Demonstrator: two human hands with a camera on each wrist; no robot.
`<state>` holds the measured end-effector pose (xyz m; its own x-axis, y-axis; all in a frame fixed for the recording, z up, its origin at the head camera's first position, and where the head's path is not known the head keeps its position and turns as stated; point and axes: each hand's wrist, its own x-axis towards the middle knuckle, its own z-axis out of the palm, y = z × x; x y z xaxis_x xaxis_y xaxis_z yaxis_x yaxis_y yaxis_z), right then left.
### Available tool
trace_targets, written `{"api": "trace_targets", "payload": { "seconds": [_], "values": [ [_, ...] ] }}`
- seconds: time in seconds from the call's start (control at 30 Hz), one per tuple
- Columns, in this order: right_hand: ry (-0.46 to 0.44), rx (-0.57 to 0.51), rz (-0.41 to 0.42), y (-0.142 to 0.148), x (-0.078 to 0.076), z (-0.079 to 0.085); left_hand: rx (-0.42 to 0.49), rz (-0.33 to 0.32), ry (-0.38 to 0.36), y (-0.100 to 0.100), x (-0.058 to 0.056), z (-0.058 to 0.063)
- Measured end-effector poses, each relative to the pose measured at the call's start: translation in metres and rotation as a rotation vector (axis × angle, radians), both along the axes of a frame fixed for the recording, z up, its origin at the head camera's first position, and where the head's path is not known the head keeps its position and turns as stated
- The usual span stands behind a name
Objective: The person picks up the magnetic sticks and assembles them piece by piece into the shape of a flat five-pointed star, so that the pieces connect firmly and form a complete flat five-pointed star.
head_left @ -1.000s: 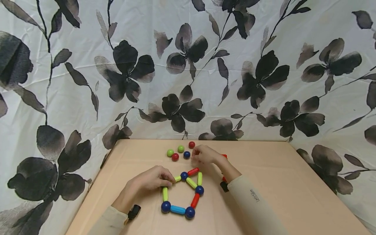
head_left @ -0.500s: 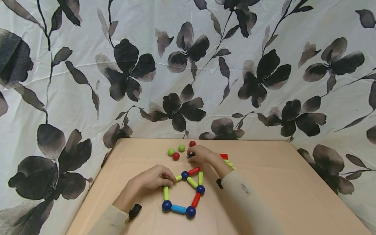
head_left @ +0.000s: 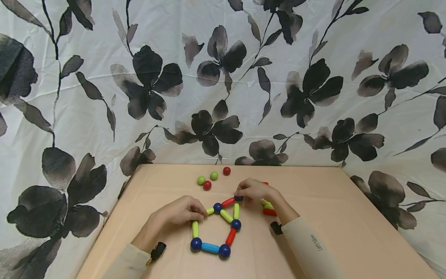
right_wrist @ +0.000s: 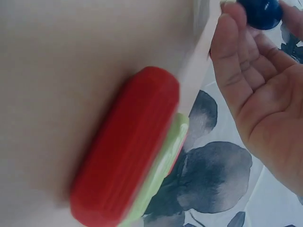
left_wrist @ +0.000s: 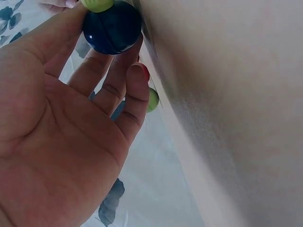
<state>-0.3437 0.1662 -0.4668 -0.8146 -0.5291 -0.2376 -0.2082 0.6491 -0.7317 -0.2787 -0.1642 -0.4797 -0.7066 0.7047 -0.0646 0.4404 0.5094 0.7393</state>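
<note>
On the table lies a ring of joined balls and rods: a light-blue rod (head_left: pixel 210 248), red and green rods, and dark-blue balls at the corners. My left hand (head_left: pixel 182 211) holds its upper-left corner, where the left wrist view shows a dark-blue ball (left_wrist: pixel 113 28) between the fingers with a green rod (left_wrist: pixel 97 4) on it. Between thumb and fingers of my right hand (head_left: pixel 256 190) is another dark-blue ball (right_wrist: pixel 262 13), right at the far end of a red rod (head_left: pixel 228 202). A green rod (head_left: pixel 236 211) points up from the right corner ball (head_left: pixel 235 224) toward it.
Two green balls (head_left: pixel 214 176) and two red balls (head_left: pixel 207 185) lie near the table's back edge. Beside my right wrist are loose red rods (head_left: pixel 270 212) and green rods (head_left: pixel 267 204), partly hidden by the forearm. A floral cloth (head_left: pixel 223 97) hangs behind the table.
My right hand reached the loose dark-blue ball at the back, took hold of it and brought it right and nearer, to the red rod's end. The left hand has stayed in place.
</note>
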Motion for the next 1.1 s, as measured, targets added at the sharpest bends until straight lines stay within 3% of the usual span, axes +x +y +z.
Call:
{"api": "trace_targets", "payload": {
  "seconds": [0.37, 0.87, 1.1],
  "values": [
    [-0.178, -0.136, -0.047, 0.001, 0.005, -0.009, 0.004, 0.002, -0.009, -0.001, 0.001, 0.001],
    [-0.225, -0.208, -0.064, 0.005, 0.011, -0.014, -0.001, 0.007, -0.007, 0.001, -0.001, 0.000],
    [-0.164, -0.140, -0.067, 0.003, 0.014, -0.012, -0.006, 0.000, -0.004, 0.001, 0.000, 0.002]
  ]
}}
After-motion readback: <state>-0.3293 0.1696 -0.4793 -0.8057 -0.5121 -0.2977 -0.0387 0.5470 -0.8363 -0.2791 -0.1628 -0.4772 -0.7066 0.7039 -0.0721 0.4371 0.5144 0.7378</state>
